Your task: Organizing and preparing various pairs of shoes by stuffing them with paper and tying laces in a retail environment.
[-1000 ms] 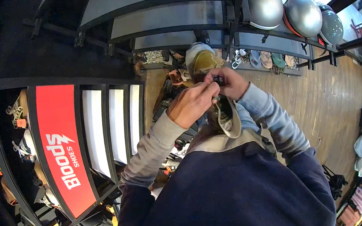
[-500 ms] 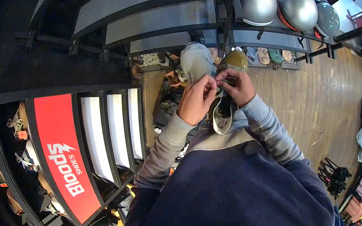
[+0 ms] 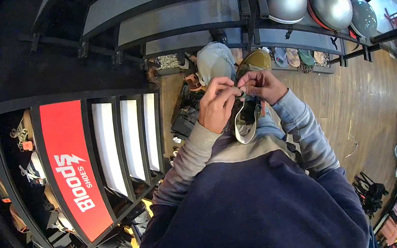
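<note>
Compared with a second ago, your head has tipped so the black metal shelving [image 3: 122,108] and the red sign panel [image 3: 72,164] fill more of the left. The olive shoe [image 3: 250,102] now sits up in front of your chest, over the wooden floor [image 3: 355,105]. Your left hand [image 3: 216,107] and right hand [image 3: 263,86] have closed in, each grip pinching a thin lace [image 3: 240,91] at the shoe's top. Smooth upper, pale rubbery sole.

One fisheye camera sits on the person's head, looking steeply down over the chest at both hands close below, shoe racks [image 3: 125,133] curving round the wooden floor [image 3: 364,103]
</note>
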Motion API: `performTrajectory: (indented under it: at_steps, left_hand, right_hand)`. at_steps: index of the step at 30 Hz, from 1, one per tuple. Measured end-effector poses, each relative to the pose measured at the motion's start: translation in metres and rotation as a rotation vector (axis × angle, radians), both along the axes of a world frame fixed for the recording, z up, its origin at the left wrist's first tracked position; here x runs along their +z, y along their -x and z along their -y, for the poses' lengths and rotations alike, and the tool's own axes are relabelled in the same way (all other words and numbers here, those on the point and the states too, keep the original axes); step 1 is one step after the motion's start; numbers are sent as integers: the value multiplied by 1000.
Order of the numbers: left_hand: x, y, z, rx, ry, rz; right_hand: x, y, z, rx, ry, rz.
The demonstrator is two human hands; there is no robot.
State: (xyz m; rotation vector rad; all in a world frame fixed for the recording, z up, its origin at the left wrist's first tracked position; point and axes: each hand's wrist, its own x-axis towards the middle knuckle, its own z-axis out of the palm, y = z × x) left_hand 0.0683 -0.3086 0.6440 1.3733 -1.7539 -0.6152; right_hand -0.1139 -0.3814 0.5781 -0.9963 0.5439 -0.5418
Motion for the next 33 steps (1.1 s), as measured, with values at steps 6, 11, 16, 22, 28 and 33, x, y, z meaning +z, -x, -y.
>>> performTrajectory:
  at_steps: [6, 11, 16, 22, 28, 33]
  left_hand:
    - [-5, -5, -7, -42, 25, -25]
    - [-3, -9, -9, -73, -38, -86]
    - [-9, -12, -9, -14, -19, -20]
    - [-13, -17, -16, 22, -53, 22]
    - [-15, -15, -20, -8, 33, 17]
    - [-16, -19, -20, -1, 78, 31]
  right_hand:
    - [4, -2, 1, 112, -83, 164]
    - [-8, -5, -5, 9, -174, 217]
    - [8, -7, -7, -30, -58, 39]
    - [17, -13, -13, -22, 5, -114]
    - [12, -15, -13, -9, 171, -150]
    - [15, -12, -11, 74, 242, -197]
